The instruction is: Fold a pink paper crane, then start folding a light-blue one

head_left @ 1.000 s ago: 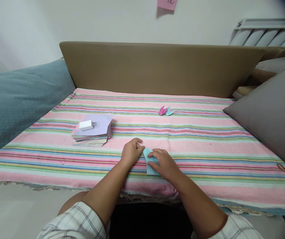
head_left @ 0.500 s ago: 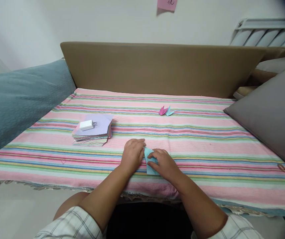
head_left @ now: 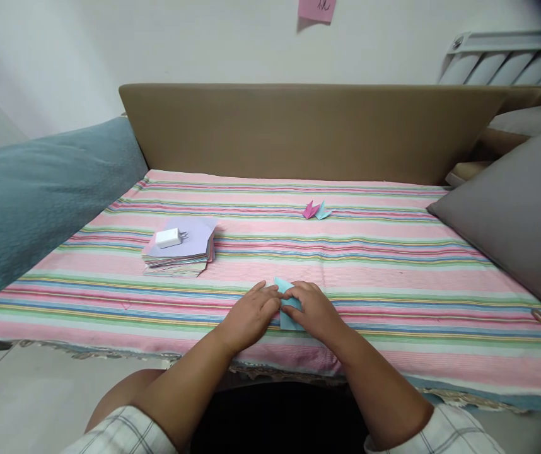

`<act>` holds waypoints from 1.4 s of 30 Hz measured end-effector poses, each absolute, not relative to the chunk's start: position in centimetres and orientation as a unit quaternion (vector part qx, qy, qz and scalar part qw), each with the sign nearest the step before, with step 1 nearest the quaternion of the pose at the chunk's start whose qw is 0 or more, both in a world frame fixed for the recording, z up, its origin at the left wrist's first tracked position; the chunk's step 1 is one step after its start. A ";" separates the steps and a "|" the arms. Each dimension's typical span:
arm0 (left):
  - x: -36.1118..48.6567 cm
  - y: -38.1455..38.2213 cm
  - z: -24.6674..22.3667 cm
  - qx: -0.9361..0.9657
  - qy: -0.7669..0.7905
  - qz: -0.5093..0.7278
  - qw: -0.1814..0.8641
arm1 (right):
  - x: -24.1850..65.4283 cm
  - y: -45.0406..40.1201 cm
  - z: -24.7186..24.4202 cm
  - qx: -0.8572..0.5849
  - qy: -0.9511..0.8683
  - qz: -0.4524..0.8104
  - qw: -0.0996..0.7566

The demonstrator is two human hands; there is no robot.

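Right hand (head_left: 315, 310) half-curled, thumb and forefinger slightly apart on light-blue folded paper (head_left: 290, 323), atop pink striped cloth (head_left: 384, 277); can't tell if pinched. Left hand (head_left: 251, 315) at paper's left edge, grip unclear. Beyond: square pink paper note (head_left: 316, 10) on white wall (head_left: 232, 44), handwriting cropped, illegible.
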State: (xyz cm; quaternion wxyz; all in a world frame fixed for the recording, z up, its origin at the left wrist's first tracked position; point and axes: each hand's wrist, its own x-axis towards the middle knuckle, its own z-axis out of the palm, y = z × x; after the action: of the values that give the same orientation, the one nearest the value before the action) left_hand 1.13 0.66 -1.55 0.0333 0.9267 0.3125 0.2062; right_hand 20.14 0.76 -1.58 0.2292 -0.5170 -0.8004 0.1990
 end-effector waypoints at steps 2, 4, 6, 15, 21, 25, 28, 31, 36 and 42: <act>1.2 0.7 -1.8 0.927 0.311 0.208 0.008 | 20.2 0.7 -1.7 -0.519 -0.798 0.200 0.232; 1.2 0.7 -2.0 0.928 0.309 0.208 -0.016 | 20.2 0.7 -1.7 -0.519 -0.796 0.204 0.237; 1.1 0.6 -2.2 0.928 0.307 0.209 -0.035 | 20.3 0.8 -1.8 -0.515 -0.794 0.210 0.245; 0.9 0.6 -2.4 0.933 0.285 0.209 -0.073 | 20.7 0.8 -1.2 -0.501 -0.786 0.253 0.259; 0.9 0.4 -2.0 0.935 0.284 0.199 -0.076 | 21.4 1.0 -0.8 -0.503 -0.763 0.315 0.254; 0.9 0.4 -2.2 0.936 0.278 0.204 -0.072 | 21.6 1.0 -0.8 -0.503 -0.765 0.321 0.241; 0.9 0.5 -2.3 0.936 0.275 0.209 -0.068 | 21.6 0.9 -0.8 -0.503 -0.768 0.319 0.236; 0.9 0.5 -2.4 0.936 0.268 0.218 -0.070 | 21.6 0.9 -0.8 -0.496 -0.774 0.315 0.238; 0.9 0.5 -2.3 0.937 0.251 0.227 -0.085 | 21.7 0.9 -1.1 -0.490 -0.781 0.303 0.240; 0.9 0.5 -2.1 0.939 0.246 0.223 -0.089 | 21.6 0.9 -1.4 -0.486 -0.782 0.300 0.249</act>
State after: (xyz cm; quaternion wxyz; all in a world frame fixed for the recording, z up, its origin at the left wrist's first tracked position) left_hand 0.95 0.47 -2.15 -0.0891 0.9388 0.2464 0.2235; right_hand 21.63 0.94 -1.44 0.2490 -0.4865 -0.7820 0.2998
